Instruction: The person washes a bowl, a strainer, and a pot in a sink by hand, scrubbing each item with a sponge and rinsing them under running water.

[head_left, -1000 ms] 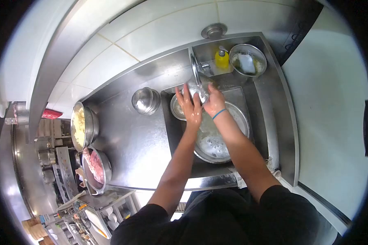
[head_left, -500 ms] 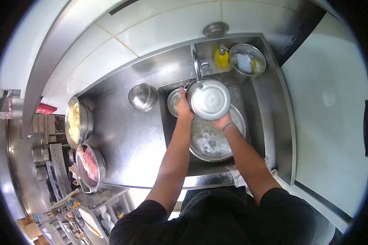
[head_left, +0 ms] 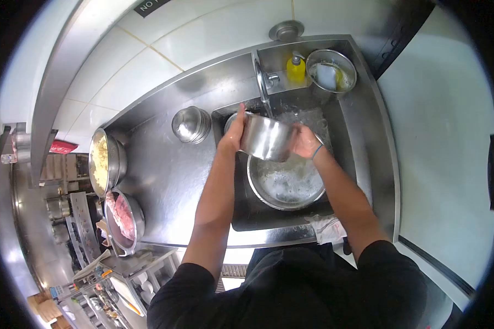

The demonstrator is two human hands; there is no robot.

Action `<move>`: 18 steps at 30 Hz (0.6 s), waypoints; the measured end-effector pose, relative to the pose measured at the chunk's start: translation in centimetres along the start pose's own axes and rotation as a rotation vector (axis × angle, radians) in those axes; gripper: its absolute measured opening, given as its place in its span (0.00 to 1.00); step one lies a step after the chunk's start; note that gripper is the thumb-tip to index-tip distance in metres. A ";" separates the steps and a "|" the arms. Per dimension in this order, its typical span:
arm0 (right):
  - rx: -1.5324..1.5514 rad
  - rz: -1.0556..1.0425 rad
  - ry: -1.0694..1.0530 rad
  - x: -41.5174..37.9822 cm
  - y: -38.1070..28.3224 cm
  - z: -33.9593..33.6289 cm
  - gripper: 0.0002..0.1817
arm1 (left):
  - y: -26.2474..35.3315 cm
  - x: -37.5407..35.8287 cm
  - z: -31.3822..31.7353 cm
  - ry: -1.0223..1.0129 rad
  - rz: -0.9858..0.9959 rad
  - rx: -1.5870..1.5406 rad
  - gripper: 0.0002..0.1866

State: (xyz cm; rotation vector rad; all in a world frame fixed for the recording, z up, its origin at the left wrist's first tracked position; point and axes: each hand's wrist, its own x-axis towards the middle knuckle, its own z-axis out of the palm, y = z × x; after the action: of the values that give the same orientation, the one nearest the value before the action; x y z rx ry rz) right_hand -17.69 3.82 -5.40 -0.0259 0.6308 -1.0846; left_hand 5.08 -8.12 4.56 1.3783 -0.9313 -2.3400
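Note:
Between my two hands is a round stainless steel pot (head_left: 267, 139), tilted under the faucet (head_left: 262, 82) with its side wall facing me. My left hand (head_left: 235, 130) grips its left side, thumb up along the wall. On the right side my right hand (head_left: 304, 141) holds it, fingers partly hidden behind the metal. Water runs from the spout at the pot's far edge. Below, in the sink, sits a large metal basin (head_left: 285, 189) of foamy water. Another small metal bowl is partly hidden behind my left hand.
Stacked metal bowls (head_left: 191, 125) stand on the steel counter to the left. Further left are a bowl of pale yellow food (head_left: 100, 163) and a bowl of raw meat (head_left: 122, 219). A yellow soap bottle (head_left: 296, 69) and a bowl with a sponge (head_left: 331, 70) stand at the back right.
The pot has turned from showing its flat round bottom to showing its side wall. It has come slightly toward me, and both hands still hold it.

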 end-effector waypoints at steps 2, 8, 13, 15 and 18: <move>-0.128 0.263 -0.185 0.8 -0.4 -2.2 0.22 | 1.9 -0.9 -0.2 -0.080 0.107 0.036 0.43; -1.018 0.002 -0.089 2.4 -5.0 6.2 0.21 | 6.9 -2.5 0.2 -0.122 0.340 0.750 0.24; -1.631 -0.297 -0.188 0.1 -7.8 14.7 0.19 | 7.0 -2.3 4.3 0.145 0.465 1.407 0.21; -1.609 -0.449 -0.236 1.1 -7.6 13.5 0.19 | 6.2 -2.1 4.3 0.246 0.608 1.473 0.17; -1.491 -0.421 0.070 4.4 -6.1 5.9 0.24 | 5.7 -4.6 4.2 0.536 0.639 1.320 0.10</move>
State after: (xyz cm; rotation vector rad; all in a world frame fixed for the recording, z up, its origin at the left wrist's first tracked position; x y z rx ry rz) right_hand -18.36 -4.46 -0.64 -1.4581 1.4137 -0.7810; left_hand 3.39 -8.39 12.83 1.5192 -2.3725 -0.6667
